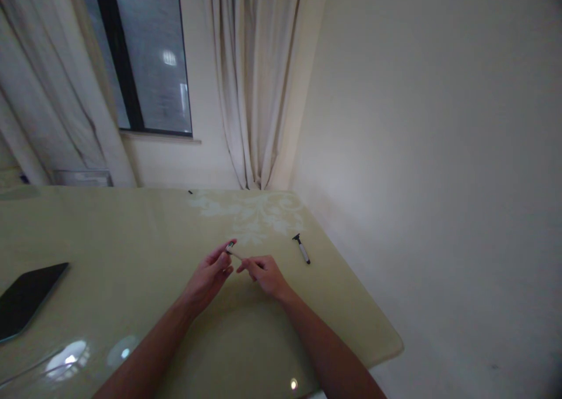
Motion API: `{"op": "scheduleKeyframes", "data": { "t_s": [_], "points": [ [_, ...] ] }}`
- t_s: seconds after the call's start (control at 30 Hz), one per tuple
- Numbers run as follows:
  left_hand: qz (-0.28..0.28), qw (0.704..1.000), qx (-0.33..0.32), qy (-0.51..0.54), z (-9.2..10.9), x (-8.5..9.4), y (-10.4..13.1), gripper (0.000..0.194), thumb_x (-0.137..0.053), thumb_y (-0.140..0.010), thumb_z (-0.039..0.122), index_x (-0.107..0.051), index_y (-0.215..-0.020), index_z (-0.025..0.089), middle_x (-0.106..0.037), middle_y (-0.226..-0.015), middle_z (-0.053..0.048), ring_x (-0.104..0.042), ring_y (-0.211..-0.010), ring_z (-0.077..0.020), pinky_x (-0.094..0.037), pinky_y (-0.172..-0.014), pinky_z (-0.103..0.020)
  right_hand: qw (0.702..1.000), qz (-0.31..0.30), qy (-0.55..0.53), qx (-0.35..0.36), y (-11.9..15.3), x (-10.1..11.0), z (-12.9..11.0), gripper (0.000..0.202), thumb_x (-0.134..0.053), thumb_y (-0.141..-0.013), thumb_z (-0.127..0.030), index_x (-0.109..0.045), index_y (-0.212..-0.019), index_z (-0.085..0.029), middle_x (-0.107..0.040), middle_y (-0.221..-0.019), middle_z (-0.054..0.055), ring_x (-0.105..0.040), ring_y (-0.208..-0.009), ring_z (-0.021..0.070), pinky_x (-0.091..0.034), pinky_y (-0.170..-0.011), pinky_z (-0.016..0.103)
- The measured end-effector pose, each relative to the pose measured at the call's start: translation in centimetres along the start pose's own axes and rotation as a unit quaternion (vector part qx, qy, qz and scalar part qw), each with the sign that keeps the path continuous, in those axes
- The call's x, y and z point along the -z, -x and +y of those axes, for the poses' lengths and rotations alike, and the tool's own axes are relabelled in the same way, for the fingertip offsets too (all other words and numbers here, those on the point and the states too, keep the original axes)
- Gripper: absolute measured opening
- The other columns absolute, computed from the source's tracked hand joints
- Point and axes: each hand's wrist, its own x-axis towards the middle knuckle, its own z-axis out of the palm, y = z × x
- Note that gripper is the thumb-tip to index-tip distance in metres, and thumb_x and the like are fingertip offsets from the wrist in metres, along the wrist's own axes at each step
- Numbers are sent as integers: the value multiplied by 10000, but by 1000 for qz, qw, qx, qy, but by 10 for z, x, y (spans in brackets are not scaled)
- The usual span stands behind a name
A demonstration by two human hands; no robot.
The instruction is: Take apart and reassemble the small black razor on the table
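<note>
My left hand point(213, 276) is closed, its thumb and fingers pinching a small dark-and-white piece point(230, 246) with a hint of green; it is too small to name. My right hand point(266, 275) is closed round the near end of a thin pale stick point(236, 255). The stick's far end meets the small piece or lies just beside it; I cannot tell which. Both hands are held over the table, close together. To the right of them, a razor point(302, 248) with a black head and a grey-and-black handle lies on the tabletop.
The pale glossy table point(132, 229) has a rounded corner at front right, beside a bare wall point(417, 153). A dark flat tablet-like slab point(30, 299) lies at left. A tiny black piece point(190, 192) rests near the back edge. Curtains point(259, 82) and a window point(153, 53) stand behind.
</note>
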Motion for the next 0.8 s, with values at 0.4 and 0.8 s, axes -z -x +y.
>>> {"op": "scheduleKeyframes", "data": {
  "t_s": [0.4,0.8],
  "points": [
    [24,1000,2,-19,3,-6,6,550,-963,-627,332,-797,-1135,202,-516,-714,41,-450,-657,-79,-400,-677,-241,998,54,-7,10,0,1,0,665,-532,-914,-721,-837,-895,-130,-408,-592,-22,-356,-596,125,-255,-579,263],
    [17,1000,2,-21,2,-7,7,606,-967,-611,388,-788,-1161,210,-477,-689,52,-425,-644,-72,-417,-651,-210,1000,8,-1,2,0,1,0,635,-543,-920,-701,-839,-920,-139,-386,-592,-29,-343,-587,118,-242,-572,258]
  ]
}}
